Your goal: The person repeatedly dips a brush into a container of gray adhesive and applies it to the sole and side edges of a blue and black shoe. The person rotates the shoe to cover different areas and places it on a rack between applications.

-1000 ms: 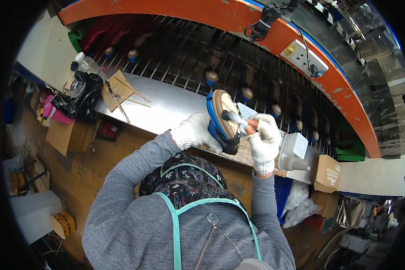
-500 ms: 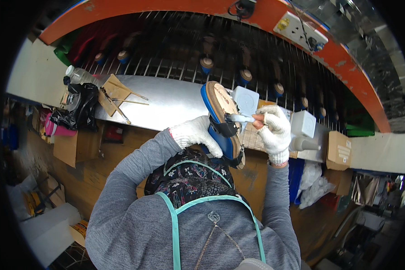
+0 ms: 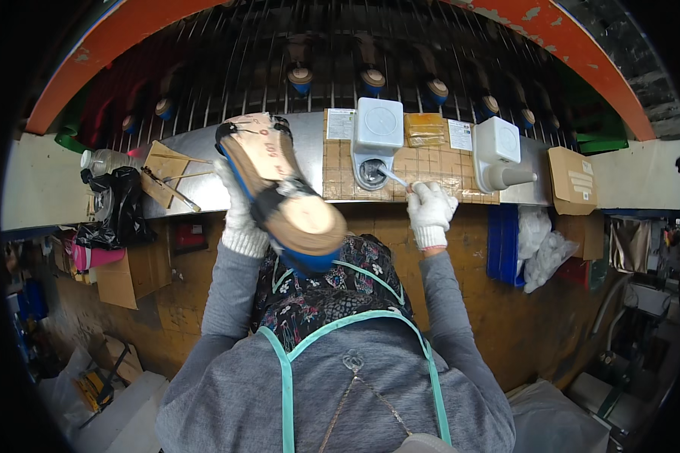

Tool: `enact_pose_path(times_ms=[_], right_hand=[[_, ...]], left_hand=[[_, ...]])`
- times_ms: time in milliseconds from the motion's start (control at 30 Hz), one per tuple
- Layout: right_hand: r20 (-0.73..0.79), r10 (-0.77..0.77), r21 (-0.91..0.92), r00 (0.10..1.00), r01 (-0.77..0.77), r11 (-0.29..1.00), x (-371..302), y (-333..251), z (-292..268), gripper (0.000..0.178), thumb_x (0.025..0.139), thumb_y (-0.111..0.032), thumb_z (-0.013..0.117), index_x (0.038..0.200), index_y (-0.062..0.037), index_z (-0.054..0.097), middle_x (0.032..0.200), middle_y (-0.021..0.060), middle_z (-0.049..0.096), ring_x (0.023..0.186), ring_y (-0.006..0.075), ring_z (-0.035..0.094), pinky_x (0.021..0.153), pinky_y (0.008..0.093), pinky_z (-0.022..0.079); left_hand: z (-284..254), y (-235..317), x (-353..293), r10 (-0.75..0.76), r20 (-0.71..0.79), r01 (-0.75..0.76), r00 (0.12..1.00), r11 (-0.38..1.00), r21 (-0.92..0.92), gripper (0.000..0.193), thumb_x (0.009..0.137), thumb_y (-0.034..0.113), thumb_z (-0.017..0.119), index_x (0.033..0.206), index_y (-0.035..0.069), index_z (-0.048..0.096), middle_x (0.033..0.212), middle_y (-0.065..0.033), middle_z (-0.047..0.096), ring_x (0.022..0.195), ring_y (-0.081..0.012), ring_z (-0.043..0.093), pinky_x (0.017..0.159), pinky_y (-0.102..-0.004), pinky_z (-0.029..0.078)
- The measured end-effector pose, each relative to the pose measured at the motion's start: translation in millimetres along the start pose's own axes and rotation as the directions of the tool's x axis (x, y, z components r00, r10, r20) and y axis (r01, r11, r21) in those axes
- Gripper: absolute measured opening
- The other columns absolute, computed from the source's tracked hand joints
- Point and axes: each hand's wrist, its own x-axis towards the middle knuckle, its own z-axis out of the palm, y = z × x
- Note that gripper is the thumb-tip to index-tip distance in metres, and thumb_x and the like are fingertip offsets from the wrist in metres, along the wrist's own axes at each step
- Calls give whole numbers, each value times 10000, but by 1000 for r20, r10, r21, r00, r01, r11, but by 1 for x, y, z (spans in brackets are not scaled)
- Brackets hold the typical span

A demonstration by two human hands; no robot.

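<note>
My left hand (image 3: 242,219), in a white knit glove, is closed round the left side of a sandal (image 3: 273,151). The sandal has black straps, a brown-edged sole with pale middle patches, and a blue part underneath; it is tilted above my lap. A white-handled brush (image 3: 394,177) is pinched in my gloved right hand (image 3: 431,208). Its tip reaches into the round cup of a white bottle dispenser (image 3: 379,128), where something dark and shiny shows. The bristles are hidden in that cup.
A second white dispenser (image 3: 496,143) with a grey nozzle stands on the taped cardboard (image 3: 423,177). Brushes (image 3: 175,189) lie on cardboard at the left, beside a black bag (image 3: 117,204). Behind the metal ledge, blue-tipped shoes (image 3: 372,79) sit among metal rods. A blue bin (image 3: 504,245) is below right.
The brush has left the sandal's strap and moved to the dispenser's cup with my right hand. My left hand has carried the sandal leftward and turned it. The view has shifted.
</note>
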Motion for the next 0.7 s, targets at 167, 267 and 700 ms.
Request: enact_pose_path(times_ms=[167,267,700], right_hand=[[-23,-81,-85,996,78,993,4,-8,18,121,822,-331,706,906,-246,728,975,12,679,949,255,632,820,454,405],[-32,-150,-134,988,145,980,2,-9,21,141,832,-339,696,900,-221,730,945,30,690,911,246,649,816,459,404],[496,20,821,868,-477,315,-1,10,11,170,900,-228,687,910,-59,709,706,-6,628,593,86,512,530,275,391]], left_hand=[[-9,3,-16,-83,-163,57,983,986,-157,672,998,493,500,1478,38,376,1148,-197,655,844,-322,718,929,-544,544],[3,8,-31,-1,52,2,999,1000,-23,703,998,491,501,1504,30,344,1138,-196,659,810,-315,718,929,-549,541],[20,8,-6,121,-204,-66,972,964,258,927,886,728,537,1468,23,383,1246,-218,624,1066,-334,679,939,-479,581]])
